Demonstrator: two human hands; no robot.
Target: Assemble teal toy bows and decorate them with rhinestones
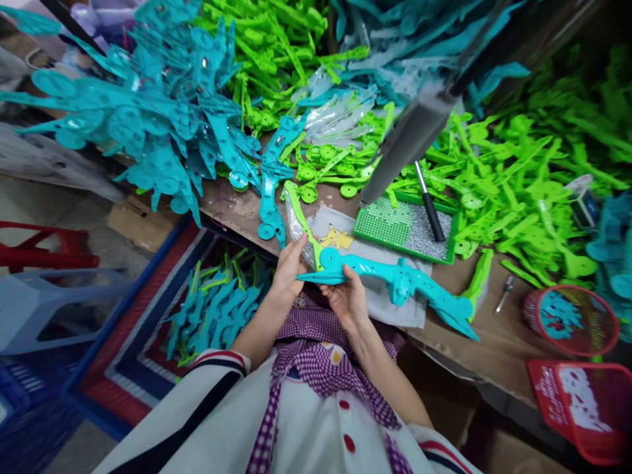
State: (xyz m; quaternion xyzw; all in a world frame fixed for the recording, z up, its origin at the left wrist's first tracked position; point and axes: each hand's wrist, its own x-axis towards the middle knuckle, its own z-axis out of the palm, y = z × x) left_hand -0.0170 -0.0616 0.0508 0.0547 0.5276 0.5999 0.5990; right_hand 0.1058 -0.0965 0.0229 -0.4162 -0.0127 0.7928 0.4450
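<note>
A long blue plastic part (371,267) lies across the front of the table, raised at its left end in both hands. My left hand (288,271) is closed on that left end, beside a light-green arm (302,216) with a clear piece along it. With its thumb on top and fingers curled beneath, my right hand (349,301) grips the blue part just right of my left hand. Another green arm (480,283) joins the part's right end. Under it spreads a pale cloth (390,316) with a yellow cartoon figure.
A green tray (365,234) holds small silvery pieces and a black-handled tool (432,216). Above it slants a grey cylindrical tool (407,141). Heaps of blue parts (172,112) and green arms (518,178) cover the back. A blue-rimmed crate (126,303) stands lower left; a round tub (530,316) sits right.
</note>
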